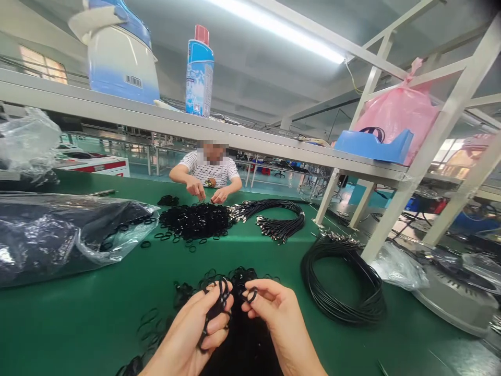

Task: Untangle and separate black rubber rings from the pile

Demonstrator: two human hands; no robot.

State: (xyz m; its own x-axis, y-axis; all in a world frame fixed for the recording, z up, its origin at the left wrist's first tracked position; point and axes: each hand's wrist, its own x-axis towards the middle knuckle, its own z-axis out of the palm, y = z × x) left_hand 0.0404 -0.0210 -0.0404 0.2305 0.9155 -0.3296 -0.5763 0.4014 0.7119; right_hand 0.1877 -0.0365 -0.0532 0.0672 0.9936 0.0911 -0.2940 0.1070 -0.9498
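Observation:
My left hand (205, 321) is closed around a bunch of thin black rings (223, 295), some sticking out between the fingers. A single black ring (252, 295) is pinched between the thumb and forefinger of my right hand (279, 316). The two hands are close together but apart. Beneath and behind them lies a dark heap of the same rings (245, 274), and loose ones (148, 316) are scattered to the left on the green tabletop (78, 324). The exact material of the rings cannot be told.
Across the table a person (213, 175) handles another ring pile (195, 219). Coiled black cables (342, 282) lie at right, with another cable bundle (282, 214) farther back. A clear plastic bag (70, 235) lies left; a grey round device (457, 292) stands right. A shelf (250, 133) spans above.

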